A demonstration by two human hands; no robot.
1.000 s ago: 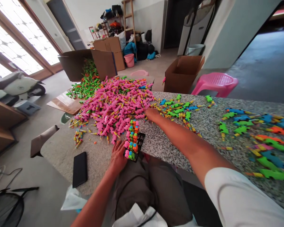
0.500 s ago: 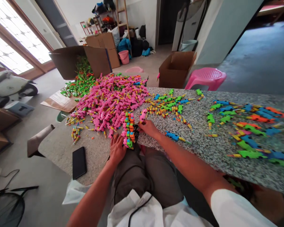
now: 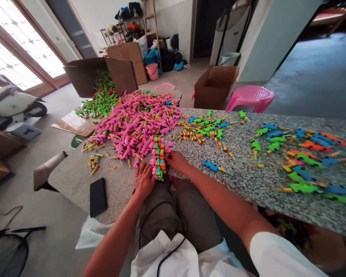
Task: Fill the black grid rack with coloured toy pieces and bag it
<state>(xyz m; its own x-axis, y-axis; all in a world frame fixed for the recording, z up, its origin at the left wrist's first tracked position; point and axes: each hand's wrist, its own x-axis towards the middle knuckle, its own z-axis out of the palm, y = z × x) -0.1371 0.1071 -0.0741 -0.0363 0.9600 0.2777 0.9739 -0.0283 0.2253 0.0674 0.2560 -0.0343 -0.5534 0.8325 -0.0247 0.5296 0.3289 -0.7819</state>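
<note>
Your left hand point(image 3: 144, 181): spread open against multicoloured toy rows point(image 3: 158, 157) at counter point(image 3: 75, 173) edge, likely bracing them. Your right hand point(image 3: 173, 158): grip closed on pink toy point(image 3: 169, 147), just beside rows; fingertips partly hidden. Pink toy pile point(image 3: 134, 119): beyond rows, handy reach.

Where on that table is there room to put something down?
Bare tabletop shows between the black phone and the left hand, and between the lone blue toy and the mixed toys at far right. It is crowded at the pink heap and around the toy rows, beside the right hand.
</note>
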